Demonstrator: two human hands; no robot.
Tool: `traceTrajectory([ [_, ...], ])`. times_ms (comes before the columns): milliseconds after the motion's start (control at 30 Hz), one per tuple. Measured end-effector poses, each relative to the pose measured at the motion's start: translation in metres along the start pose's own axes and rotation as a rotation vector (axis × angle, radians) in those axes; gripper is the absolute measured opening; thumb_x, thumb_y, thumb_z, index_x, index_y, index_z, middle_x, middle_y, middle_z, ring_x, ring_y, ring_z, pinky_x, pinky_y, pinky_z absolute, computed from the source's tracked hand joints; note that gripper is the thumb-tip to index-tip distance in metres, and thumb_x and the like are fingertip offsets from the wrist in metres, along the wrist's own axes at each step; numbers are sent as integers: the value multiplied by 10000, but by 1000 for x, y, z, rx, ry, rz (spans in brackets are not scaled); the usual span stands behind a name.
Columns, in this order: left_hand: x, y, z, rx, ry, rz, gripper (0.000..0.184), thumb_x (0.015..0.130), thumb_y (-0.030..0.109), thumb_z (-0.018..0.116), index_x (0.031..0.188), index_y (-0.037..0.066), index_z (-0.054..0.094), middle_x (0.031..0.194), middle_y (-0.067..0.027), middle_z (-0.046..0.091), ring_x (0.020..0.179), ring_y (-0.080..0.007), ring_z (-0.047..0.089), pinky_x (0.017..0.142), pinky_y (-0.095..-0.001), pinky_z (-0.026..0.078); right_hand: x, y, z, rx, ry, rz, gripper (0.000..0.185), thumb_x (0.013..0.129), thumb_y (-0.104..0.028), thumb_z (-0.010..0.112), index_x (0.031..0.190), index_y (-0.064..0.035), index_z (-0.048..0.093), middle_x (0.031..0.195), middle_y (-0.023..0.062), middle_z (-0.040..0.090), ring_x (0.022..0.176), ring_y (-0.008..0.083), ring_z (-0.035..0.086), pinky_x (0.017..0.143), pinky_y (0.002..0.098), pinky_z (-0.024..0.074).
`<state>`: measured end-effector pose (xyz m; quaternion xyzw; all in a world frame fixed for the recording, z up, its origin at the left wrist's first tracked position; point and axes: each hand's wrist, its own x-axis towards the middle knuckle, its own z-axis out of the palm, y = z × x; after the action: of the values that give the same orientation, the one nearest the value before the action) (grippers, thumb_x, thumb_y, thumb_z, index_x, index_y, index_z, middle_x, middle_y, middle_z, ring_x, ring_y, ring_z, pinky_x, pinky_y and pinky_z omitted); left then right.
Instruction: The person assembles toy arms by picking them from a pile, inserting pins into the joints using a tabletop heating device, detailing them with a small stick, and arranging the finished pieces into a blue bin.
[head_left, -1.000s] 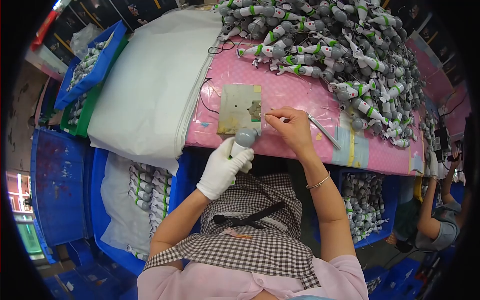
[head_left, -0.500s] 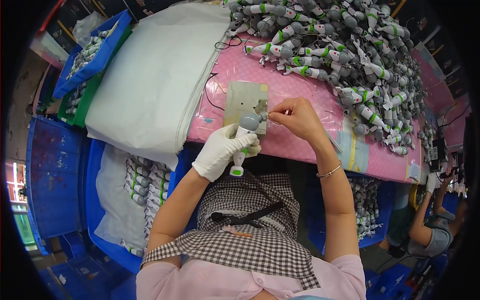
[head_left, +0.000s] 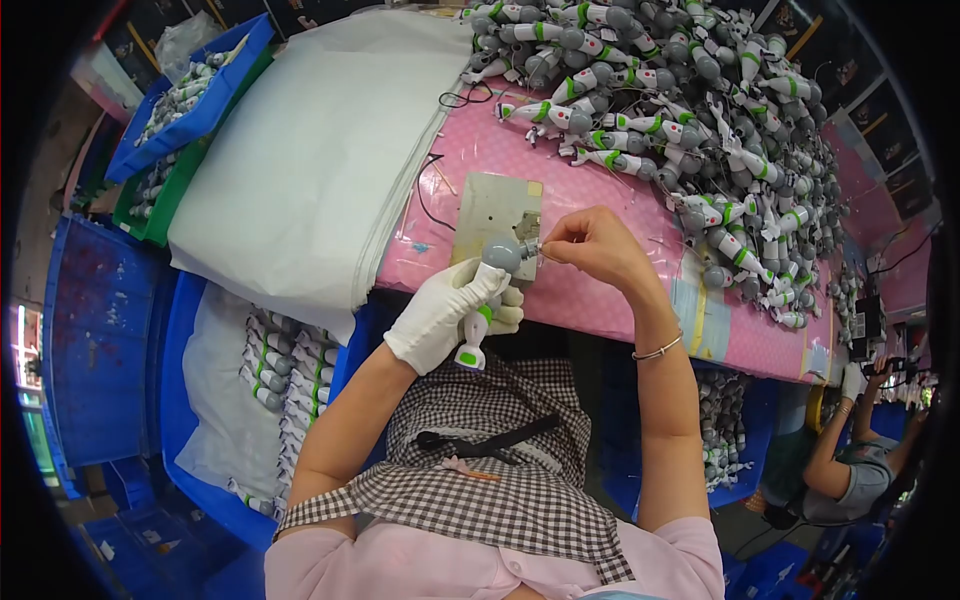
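Observation:
My left hand (head_left: 440, 312), in a white glove, is wrapped round a white, grey and green toy part (head_left: 502, 254) over the table's front edge. The part's grey ball end points up, and its white and green end hangs below my fingers. My bare right hand (head_left: 598, 247) pinches something tiny beside the small fitting on the ball end; what it is cannot be made out. Just behind the part lies a flat metal plate (head_left: 481, 209) with a notched fixture at its right side.
Many similar parts (head_left: 735, 150) are heaped on the pink table (head_left: 580, 296). White sheets (head_left: 290, 160) cover its left side. Blue bins (head_left: 180, 385) with parts stand below, and a blue tray (head_left: 205, 115) sits at upper left. A co-worker (head_left: 850, 480) is at far right.
My left hand has tilted the toy part, and its lower end now shows below my fingers. My right hand has come close to the fitting and stays pinched there. The view has shifted slightly.

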<state>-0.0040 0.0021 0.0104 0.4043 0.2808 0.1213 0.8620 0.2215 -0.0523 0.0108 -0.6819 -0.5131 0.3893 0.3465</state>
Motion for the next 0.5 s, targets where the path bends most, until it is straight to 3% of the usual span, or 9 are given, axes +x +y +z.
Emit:
traceTrajectory([
  [133,1,1,-2,4,-19,31,399,910,347,580,1086,-11,556,924,-67,593,799,-165,625,764,-310,529,0,3,6,-16,54,8,168,699,-125,647,748,33,681,652,73,647,596,109,579,570,256,462],
  [233,0,0,-4,29,29,51,353,905,296,596,1070,-12,550,909,-76,605,767,-164,634,749,-314,546,-3,8,10,9,136,-16,170,701,-122,644,745,39,674,633,64,631,583,104,562,558,257,450],
  [300,3,-1,-9,95,81,77,359,906,289,597,1074,-26,561,910,-73,608,749,-155,623,752,-307,543,-3,11,12,8,147,-39,108,750,-94,664,748,13,674,617,-18,579,570,35,484,512,208,377],
  [500,5,2,-7,-24,30,31,382,908,293,592,1104,-35,564,903,-65,607,778,-154,616,783,-302,532,-1,9,9,-37,124,-35,126,765,-116,666,754,9,677,608,-24,575,552,30,461,498,202,359],
])
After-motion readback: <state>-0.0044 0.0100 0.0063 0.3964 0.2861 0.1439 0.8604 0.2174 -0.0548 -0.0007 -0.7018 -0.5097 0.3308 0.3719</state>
